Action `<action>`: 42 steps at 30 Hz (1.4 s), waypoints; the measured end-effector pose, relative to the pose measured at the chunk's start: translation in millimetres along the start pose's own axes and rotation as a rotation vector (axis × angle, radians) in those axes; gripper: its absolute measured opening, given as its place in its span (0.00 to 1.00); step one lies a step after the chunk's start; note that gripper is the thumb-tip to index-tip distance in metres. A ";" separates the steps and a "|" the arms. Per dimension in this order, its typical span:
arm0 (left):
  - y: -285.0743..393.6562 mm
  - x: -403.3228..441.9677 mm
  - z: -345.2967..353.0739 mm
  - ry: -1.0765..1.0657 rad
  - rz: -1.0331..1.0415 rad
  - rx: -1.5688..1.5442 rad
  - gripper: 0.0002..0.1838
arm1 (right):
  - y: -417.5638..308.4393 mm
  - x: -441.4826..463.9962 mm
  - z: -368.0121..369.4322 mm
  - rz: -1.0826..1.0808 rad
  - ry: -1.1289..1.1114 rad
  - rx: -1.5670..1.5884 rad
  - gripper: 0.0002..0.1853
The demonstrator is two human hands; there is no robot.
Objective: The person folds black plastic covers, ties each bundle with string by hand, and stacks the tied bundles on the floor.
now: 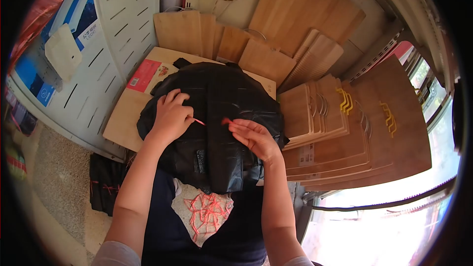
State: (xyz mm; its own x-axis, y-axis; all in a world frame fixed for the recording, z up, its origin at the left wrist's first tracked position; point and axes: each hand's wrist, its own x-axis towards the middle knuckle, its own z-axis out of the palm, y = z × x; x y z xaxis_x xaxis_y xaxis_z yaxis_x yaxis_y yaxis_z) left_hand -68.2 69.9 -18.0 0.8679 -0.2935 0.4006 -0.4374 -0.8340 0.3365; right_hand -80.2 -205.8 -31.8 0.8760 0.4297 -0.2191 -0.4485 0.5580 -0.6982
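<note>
Cluttered corner, slotted white panel (118, 15) on the left, large wooden boards (305, 7) leaning against the back wall, more boards with yellow handles (346, 101) standing on the right, bright glare at lower right. Big black bundle (221, 96), shiny and plastic-looking, sits in the middle in front of the person, over a pale wooden board (119, 123) that has a pink label (144, 75) near its upper left; a flat black strip (220, 133) runs down the bundle's front. Left hand (172, 116) is over the bundle's left part, thumb and index finger together, clamped on a thin pink string (198, 121) that points toward the strip; other fingers curled loosely. Right hand (255, 139) is on the other side of the strip, fingertips together, pinching a short red strand (226, 121), slightly blurred. Cannot tell whether string and strand are one piece. Hands are apart, strip between them. Below the bundle, between the person's dark-clothed legs (234, 234), lies a loose tangle of pink strings (203, 214). Smaller black bundle with red ties (103, 187) sits low at left, near the speckled floor (61, 182).
</note>
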 end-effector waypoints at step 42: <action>30.2 31.3 23.2 -0.445 -0.170 -1.000 0.10 | 19.5 11.6 17.2 -0.005 -0.084 -0.289 0.11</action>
State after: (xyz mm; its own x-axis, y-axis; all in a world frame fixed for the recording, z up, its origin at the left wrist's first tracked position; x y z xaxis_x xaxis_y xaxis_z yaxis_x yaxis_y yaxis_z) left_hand -48.8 24.7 -15.1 0.8543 -0.5198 0.0095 -0.1230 -0.1843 0.9752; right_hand -81.8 -177.7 -36.2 0.8548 0.4913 -0.1668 -0.3645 0.3398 -0.8670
